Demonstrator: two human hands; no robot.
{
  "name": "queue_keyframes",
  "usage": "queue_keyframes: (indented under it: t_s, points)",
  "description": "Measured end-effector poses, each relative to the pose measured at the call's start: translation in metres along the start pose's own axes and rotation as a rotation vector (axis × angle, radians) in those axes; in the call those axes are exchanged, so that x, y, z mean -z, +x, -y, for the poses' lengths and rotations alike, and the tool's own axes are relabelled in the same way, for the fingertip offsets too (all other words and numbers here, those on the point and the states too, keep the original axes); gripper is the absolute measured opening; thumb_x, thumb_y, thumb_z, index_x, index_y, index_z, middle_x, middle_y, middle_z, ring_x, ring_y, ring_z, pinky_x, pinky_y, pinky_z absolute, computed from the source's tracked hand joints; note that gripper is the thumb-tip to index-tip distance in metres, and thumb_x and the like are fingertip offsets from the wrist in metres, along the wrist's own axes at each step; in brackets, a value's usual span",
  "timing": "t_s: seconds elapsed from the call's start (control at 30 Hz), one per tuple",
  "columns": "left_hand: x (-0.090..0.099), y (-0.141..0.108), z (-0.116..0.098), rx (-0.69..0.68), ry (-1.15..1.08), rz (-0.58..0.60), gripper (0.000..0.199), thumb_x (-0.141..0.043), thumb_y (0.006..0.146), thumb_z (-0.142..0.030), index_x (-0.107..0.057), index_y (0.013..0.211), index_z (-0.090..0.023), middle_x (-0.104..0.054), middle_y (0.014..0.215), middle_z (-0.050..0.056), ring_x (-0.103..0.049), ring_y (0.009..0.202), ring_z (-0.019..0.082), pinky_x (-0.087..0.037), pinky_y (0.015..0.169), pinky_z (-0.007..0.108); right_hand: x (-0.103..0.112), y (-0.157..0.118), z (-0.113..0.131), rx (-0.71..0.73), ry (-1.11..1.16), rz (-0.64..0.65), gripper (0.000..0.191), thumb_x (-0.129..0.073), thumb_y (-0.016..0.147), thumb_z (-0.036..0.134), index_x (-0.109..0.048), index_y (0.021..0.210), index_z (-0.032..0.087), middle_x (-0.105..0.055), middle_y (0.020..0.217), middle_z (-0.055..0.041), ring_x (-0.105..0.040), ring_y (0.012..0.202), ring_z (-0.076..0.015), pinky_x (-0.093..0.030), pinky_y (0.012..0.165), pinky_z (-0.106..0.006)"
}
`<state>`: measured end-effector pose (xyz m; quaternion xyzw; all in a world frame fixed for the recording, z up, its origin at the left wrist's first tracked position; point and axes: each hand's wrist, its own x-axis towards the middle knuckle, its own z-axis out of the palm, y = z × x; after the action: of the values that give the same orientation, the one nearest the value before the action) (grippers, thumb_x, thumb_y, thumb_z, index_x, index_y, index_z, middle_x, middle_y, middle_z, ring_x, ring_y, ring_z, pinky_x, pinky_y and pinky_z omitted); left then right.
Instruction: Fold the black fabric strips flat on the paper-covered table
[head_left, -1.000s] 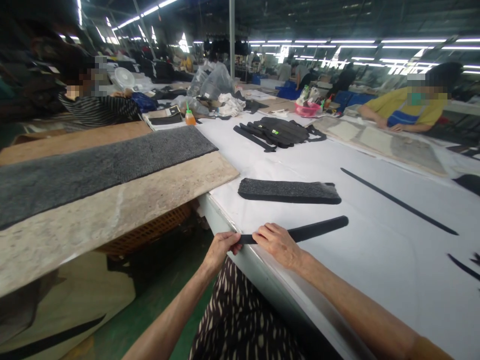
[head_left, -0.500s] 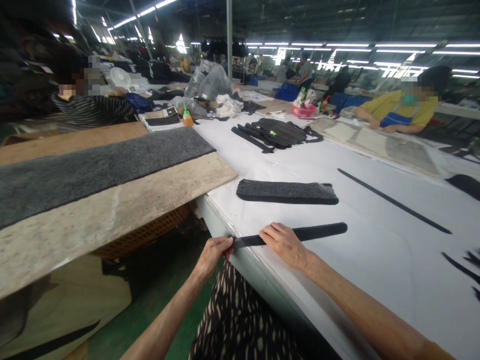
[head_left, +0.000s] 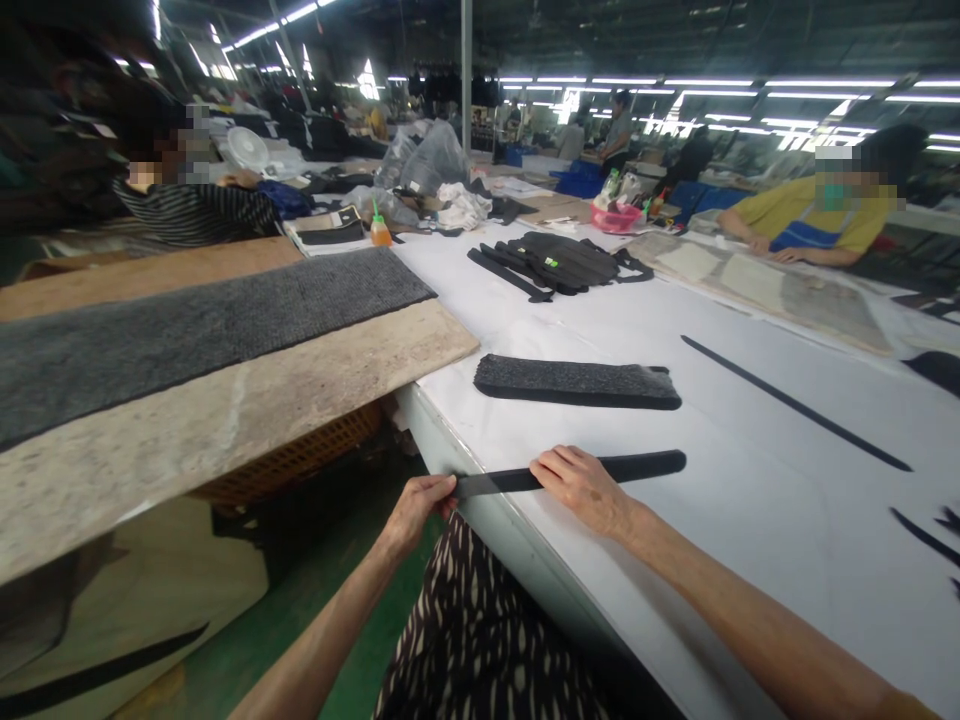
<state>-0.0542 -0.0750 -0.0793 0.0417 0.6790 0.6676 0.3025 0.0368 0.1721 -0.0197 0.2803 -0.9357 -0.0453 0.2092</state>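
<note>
Reaches farther past the near edge of the white-topped table [head_left: 750, 470] than a second ago, drawing along a long, narrow black strip [head_left: 645, 467], seemingly of fabric, and leaving a wider gap between the hands. Pinches the strip's left end between thumb and fingers of the left hand [head_left: 416, 510], just outside the table's near edge. Lays the right hand [head_left: 585, 490] palm down across the strip's middle, on the table, fingers together; under that palm, impossible to tell grip from mere pressure. Could well skew or overstretch the strip by pulling left while bearing down unevenly. Could also crease it by dragging over the table's edge, or let the overhanging end droop by loosening the pinch. Might nudge, farther in on the table, the dark grey, rough-textured oblong piece with black border [head_left: 577, 382] by swinging the right hand wide.
</note>
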Motion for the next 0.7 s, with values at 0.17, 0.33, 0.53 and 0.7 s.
queue_keyframes:
  t_s: [0.17,0.33,0.53,0.7]
  points:
    - [0.015,-0.004,0.013,0.013,0.008,-0.026,0.036,-0.065,0.065,-0.046,-0.058,0.051,-0.014,-0.052,0.051,0.004,-0.045,0.049,0.013,-0.035,0.05,0.027,0.003,-0.008,-0.004,0.001,0.001,-0.026,0.025,-0.038,0.085,-0.004,-0.059,0.09,0.009,-0.054,0.081,-0.0066,-0.046,0.075,-0.0165,-0.042,0.07,-0.029]
    - [0.034,-0.002,0.033,0.071,0.016,-0.086,0.039,-0.067,0.063,-0.049,-0.057,0.052,-0.013,-0.052,0.053,0.003,-0.046,0.05,0.012,-0.036,0.051,0.026,0.0,-0.001,0.001,0.036,-0.022,-0.037,0.023,-0.04,0.086,-0.002,-0.06,0.09,0.01,-0.054,0.08,-0.0057,-0.046,0.075,-0.016,-0.042,0.069,-0.029]
    - [0.054,-0.004,0.057,0.126,0.031,-0.148,0.043,-0.068,0.057,-0.055,-0.056,0.052,-0.014,-0.051,0.05,0.002,-0.045,0.048,0.012,-0.035,0.05,0.026,0.006,-0.004,-0.004,0.118,-0.064,0.003,0.023,-0.04,0.087,-0.001,-0.059,0.093,0.01,-0.054,0.08,-0.0058,-0.048,0.076,-0.016,-0.043,0.069,-0.03]
    - [0.059,-0.006,0.068,0.137,0.013,-0.138,0.043,-0.069,0.057,-0.056,-0.057,0.053,-0.014,-0.052,0.052,0.001,-0.046,0.05,0.013,-0.037,0.051,0.025,0.013,-0.021,-0.015,0.063,-0.053,-0.02,0.024,-0.039,0.088,-0.001,-0.059,0.092,0.01,-0.055,0.081,-0.0066,-0.049,0.077,-0.0162,-0.043,0.07,-0.03]
